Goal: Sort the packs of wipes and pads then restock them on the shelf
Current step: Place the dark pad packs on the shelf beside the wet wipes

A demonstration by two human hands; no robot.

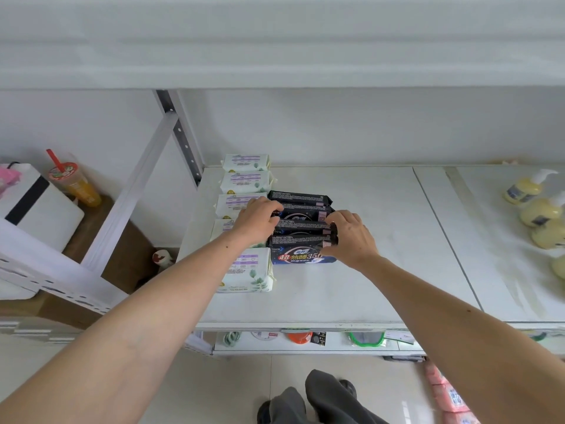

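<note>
Starting at the far left, I am seeing a white box with a black stripe (36,206) sitting beside a bubble-tea cup (75,182) with a red straw, both well apart from the shelf (382,240) where I am working. A white metal upright (180,133) is running down to the shelf's far-left corner.

On the left part of the shelf, a row of white packs (246,182) with purple and green print is standing in a line from far to near, the nearest one (249,270) sitting closest to the front edge. My left hand (258,220) is reaching over that white row, its fingers curling onto the left end of the dark navy packs (301,215) just beside it. I am gripping the navy stack from both ends: my right hand (351,235) is pinching the right end of the middle packs, thumb and fingers curled round the dark wrapper. The navy packs are standing on edge in their own row, touching the white row, with the nearest navy pack (301,255) facing me. Exactly which pack in the stack each hand is holding I cannot tell for sure, since the fingers are covering the seams.

Further right, yellow pump bottles (538,209) are lying near the shelf's right end. On the floor at the lower right, pink packs (449,393) are sitting in a pile.
</note>
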